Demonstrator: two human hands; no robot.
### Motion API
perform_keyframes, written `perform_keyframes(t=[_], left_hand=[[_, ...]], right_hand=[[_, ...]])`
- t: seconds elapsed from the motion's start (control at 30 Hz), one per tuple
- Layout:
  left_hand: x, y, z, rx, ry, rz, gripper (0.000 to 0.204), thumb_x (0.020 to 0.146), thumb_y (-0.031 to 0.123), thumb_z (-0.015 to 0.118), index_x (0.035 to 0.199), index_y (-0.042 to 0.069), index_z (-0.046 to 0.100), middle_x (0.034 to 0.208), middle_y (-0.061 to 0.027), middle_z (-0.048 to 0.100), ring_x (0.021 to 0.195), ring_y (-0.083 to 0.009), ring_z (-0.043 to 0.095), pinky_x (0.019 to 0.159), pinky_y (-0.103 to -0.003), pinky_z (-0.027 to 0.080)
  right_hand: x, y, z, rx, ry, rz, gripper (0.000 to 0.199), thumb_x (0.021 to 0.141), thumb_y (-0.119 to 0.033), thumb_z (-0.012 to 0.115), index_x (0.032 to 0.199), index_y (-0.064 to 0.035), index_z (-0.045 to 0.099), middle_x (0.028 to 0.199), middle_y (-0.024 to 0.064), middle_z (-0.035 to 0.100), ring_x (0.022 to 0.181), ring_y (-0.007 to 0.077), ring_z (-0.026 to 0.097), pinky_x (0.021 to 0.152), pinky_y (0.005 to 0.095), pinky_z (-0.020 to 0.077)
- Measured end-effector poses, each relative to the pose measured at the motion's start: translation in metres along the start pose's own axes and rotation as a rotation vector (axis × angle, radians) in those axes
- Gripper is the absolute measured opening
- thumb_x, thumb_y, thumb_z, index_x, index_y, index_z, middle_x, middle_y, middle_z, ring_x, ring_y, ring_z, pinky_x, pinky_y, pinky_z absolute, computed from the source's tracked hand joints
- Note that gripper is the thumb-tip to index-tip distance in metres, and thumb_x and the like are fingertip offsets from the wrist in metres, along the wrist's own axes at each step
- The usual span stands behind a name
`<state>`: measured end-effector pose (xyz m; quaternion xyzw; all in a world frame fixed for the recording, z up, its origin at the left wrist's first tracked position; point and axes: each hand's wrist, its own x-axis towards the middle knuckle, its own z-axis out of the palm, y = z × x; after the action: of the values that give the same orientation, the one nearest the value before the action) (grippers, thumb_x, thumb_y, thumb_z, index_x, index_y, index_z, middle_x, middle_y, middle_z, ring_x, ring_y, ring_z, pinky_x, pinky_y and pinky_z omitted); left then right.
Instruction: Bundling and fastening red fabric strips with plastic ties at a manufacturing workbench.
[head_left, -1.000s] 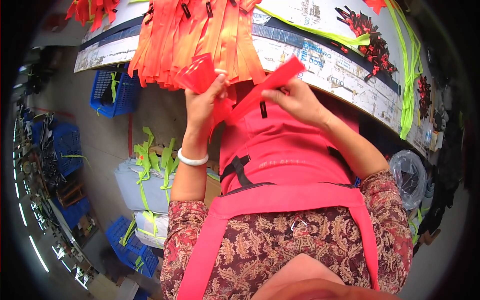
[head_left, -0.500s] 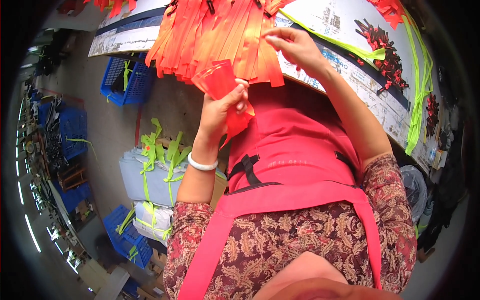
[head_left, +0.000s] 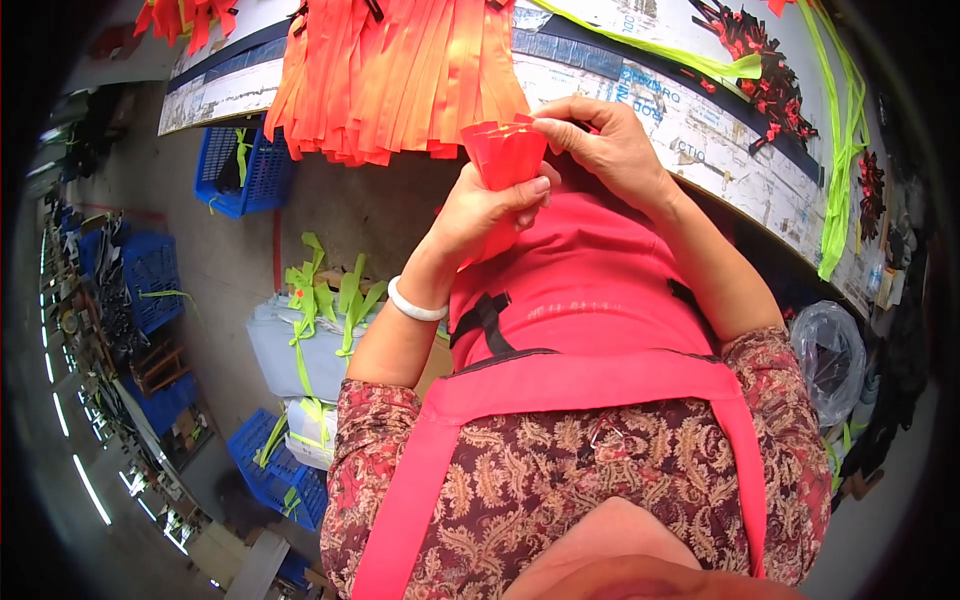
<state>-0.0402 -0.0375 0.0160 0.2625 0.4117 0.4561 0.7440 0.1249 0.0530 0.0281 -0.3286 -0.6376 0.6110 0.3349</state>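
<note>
My left hand (head_left: 492,212) is wrapped round a bunch of red-orange ribbon strips (head_left: 503,152), whose ends fan out above the thumb. The lower part of the bunch hangs below the fist. At the right edge of those ends, the thumb and fingers of my right hand (head_left: 600,140) are pinched on a strip end. Just beyond, a thick row of orange ribbon strips (head_left: 400,85) hangs over the near edge of the table (head_left: 690,140), with small black pieces at its top.
Lime-green bands (head_left: 650,50) lie across the table, near a heap of black-and-red pieces (head_left: 770,80). Under it at left stands a blue crate (head_left: 240,175). Grey wrapped bundles (head_left: 275,350) tied in green, another blue crate (head_left: 270,470) and a clear plastic bag (head_left: 828,355) are around me.
My right hand has come down from the hanging row to the bunch and now pinches at its ends. My left hand has shifted right with the bunch, which stands more upright.
</note>
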Motion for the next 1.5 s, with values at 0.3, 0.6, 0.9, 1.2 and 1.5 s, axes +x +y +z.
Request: perform_keyframes(t=[0.3, 0.6, 0.9, 1.2, 1.5], left_hand=[[0.002, 0.015, -0.025, 0.042, 0.327, 0.171, 0.020, 0.094, 0.015, 0.060, 0.104, -0.002, 0.065, 0.088, -0.0098, 0.067, 0.084, -0.0174, 0.065, 0.079, -0.030, 0.052], [0.008, -0.006, -0.007, 0.301, -0.058, 0.069, 0.022, 0.091, 0.018, 0.066, 0.105, 0.002, 0.064, 0.085, -0.0012, 0.065, 0.071, -0.0058, 0.054, 0.062, -0.020, 0.041], [0.009, -0.013, -0.006, 0.187, 0.109, 0.167, 0.022, 0.086, 0.006, 0.070, 0.106, -0.001, 0.066, 0.085, -0.0049, 0.068, 0.071, -0.0083, 0.060, 0.062, -0.022, 0.047], [0.005, -0.009, -0.027, 0.046, 0.197, 0.306, 0.010, 0.092, 0.008, 0.062, 0.097, 0.000, 0.064, 0.081, -0.0071, 0.065, 0.074, -0.0189, 0.065, 0.073, -0.032, 0.054], [-0.067, 0.067, -0.080, 0.702, 0.777, 0.710, 0.015, 0.092, 0.015, 0.064, 0.097, 0.001, 0.064, 0.070, 0.0025, 0.051, 0.057, -0.0061, 0.043, 0.054, -0.023, 0.037]], right_hand=[[-0.019, 0.007, -0.012, 0.244, 0.024, 0.262, 0.017, 0.095, -0.022, 0.060, 0.091, -0.0059, 0.063, 0.069, -0.0045, 0.053, 0.046, -0.0006, 0.037, 0.040, 0.0164, 0.0264], [-0.021, 0.011, -0.007, 0.191, -0.067, 0.187, 0.020, 0.094, -0.022, 0.061, 0.097, -0.0016, 0.063, 0.075, -0.0009, 0.057, 0.062, 0.0045, 0.051, 0.055, 0.0193, 0.0418], [-0.031, 0.011, 0.004, -0.159, -0.024, 0.138, 0.024, 0.092, -0.024, 0.063, 0.093, 0.0001, 0.063, 0.076, 0.0036, 0.061, 0.066, 0.0094, 0.053, 0.064, 0.0268, 0.0461], [-0.040, 0.013, 0.005, -0.232, 0.077, 0.015, 0.021, 0.093, -0.015, 0.058, 0.105, 0.0007, 0.064, 0.085, 0.0091, 0.067, 0.076, 0.0122, 0.058, 0.073, 0.0264, 0.0475], [-0.039, -0.016, -0.040, -0.131, 0.005, -0.049, 0.018, 0.093, -0.010, 0.061, 0.109, -0.0023, 0.059, 0.092, 0.0016, 0.063, 0.087, 0.0073, 0.057, 0.080, 0.0229, 0.0464]])
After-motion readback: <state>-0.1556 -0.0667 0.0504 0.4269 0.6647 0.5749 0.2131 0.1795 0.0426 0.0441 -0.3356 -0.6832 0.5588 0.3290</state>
